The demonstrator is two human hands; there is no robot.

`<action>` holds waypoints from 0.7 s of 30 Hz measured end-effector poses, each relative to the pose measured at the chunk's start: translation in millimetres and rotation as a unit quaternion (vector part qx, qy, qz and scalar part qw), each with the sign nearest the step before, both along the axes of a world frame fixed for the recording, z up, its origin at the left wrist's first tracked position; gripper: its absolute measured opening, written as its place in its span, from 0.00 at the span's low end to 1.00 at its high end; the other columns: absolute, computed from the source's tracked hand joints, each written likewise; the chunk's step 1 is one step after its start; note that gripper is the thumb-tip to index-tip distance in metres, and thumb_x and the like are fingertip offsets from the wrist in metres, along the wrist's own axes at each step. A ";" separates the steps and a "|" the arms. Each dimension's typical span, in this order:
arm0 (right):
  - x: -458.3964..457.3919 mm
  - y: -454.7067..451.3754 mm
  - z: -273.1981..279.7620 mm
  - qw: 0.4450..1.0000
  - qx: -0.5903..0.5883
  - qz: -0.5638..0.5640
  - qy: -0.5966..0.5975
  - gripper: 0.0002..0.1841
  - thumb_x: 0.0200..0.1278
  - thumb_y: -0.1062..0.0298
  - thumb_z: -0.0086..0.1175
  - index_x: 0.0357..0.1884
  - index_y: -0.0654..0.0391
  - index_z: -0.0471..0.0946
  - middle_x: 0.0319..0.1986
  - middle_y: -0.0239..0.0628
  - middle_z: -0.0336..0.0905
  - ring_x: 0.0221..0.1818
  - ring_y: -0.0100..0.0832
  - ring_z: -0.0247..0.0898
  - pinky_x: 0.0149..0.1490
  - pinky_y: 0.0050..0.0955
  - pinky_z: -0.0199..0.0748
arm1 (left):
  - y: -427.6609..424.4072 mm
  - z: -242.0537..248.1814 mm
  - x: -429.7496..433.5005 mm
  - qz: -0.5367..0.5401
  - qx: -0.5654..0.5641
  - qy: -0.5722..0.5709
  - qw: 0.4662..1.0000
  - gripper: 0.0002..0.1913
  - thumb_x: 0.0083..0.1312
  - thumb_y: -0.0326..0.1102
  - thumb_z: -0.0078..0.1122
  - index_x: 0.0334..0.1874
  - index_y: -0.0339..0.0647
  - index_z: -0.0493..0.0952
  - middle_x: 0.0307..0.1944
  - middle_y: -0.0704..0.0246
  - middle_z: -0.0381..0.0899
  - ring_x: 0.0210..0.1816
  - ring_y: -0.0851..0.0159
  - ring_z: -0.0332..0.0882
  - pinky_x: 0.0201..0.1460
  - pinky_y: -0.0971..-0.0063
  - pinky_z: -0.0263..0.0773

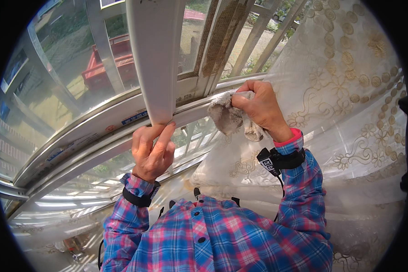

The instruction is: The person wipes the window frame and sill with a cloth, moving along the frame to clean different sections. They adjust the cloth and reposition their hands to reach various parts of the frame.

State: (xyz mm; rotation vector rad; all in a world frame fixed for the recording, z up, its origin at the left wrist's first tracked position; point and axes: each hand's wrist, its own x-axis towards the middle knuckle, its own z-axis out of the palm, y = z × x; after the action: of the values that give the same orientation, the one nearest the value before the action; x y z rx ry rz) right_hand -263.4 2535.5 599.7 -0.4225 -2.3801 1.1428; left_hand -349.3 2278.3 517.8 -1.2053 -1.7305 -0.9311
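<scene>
In my right hand [260, 105] is a crumpled, greyish-white cloth [224, 114], pinched between thumb and fingers. The cloth rests against the lower track of a white sliding window frame [197, 110], right of an upright sash stile [159, 61]. My left hand [153, 149] has its curled fingers at the foot of that stile, touching it or very near. Whether those fingers grip the frame cannot be made out.
Sheer embroidered curtain [326, 112] hangs on the right, close to my right arm. An insect screen [193, 40] lies behind the stile, with dirt along its frame. Left of it is a glass pane [64, 51]; metal bars [110, 54] and a red cart-like object [107, 64] show outside.
</scene>
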 end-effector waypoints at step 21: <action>24.4 257.9 -60.4 0.953 -0.210 -0.180 0.124 0.06 0.51 0.71 0.61 0.27 0.64 0.83 0.24 0.29 0.79 0.26 0.22 0.73 0.32 0.26 0.70 | -7.2 -12.9 -4.1 0.105 -0.023 0.021 0.994 0.18 0.55 0.25 0.57 0.49 0.41 0.82 0.46 0.63 0.79 0.44 0.55 0.75 0.50 0.61 0.72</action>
State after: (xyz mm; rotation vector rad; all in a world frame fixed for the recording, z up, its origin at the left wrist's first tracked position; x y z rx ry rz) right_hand -239.0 2793.4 539.3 -0.7678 -1.7463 1.4248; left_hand -353.4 2271.1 504.9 -1.0393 -1.8131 -0.7395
